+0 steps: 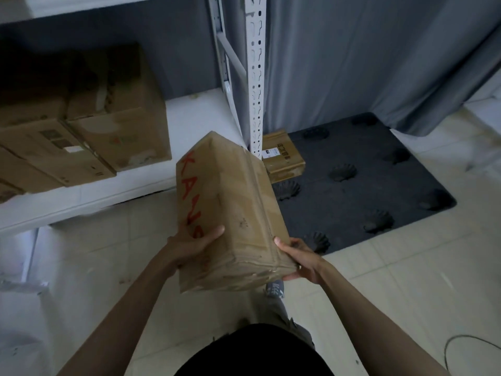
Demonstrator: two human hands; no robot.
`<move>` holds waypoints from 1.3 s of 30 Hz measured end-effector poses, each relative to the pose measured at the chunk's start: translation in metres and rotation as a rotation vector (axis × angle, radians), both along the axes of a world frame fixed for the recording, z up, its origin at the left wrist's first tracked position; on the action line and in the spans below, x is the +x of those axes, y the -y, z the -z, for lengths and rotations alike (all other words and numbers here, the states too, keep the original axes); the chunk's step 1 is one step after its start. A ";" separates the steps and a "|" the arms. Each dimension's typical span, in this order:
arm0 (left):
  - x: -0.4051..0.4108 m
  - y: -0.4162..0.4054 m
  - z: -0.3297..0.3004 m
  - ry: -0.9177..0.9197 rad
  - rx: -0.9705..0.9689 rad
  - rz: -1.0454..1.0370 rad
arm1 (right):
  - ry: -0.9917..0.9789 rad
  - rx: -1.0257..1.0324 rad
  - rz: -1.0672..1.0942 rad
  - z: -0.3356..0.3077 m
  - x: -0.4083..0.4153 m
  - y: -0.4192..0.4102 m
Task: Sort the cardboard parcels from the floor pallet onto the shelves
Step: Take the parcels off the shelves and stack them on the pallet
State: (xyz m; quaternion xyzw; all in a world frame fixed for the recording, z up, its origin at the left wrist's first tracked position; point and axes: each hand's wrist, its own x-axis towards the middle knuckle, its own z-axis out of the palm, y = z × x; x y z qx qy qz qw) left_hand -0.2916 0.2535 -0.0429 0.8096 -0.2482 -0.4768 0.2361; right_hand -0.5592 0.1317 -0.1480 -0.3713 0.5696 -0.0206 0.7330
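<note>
Both my hands, left hand (196,244) and right hand (296,257), grasp the long parcel (230,210) midair between pallet (360,185) and shelf (195,123); I should slide it in level beside the stacked boxes (89,126).

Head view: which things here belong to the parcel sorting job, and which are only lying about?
Job: held parcel, left hand, right hand, small parcel on pallet, shelf, shelved boxes.
Lying about: curtain, cable.
</note>
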 end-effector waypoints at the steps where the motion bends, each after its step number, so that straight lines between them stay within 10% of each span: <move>1: -0.007 -0.005 0.004 -0.011 0.000 0.013 | -0.018 -0.001 0.005 0.001 -0.008 -0.008; 23: -0.185 0.156 0.081 -0.141 -0.197 0.170 | -0.065 -0.015 0.322 0.021 -0.199 0.083; 39: -0.267 0.364 0.302 -0.369 0.086 -0.125 | -0.325 -0.240 0.168 0.230 -0.241 0.326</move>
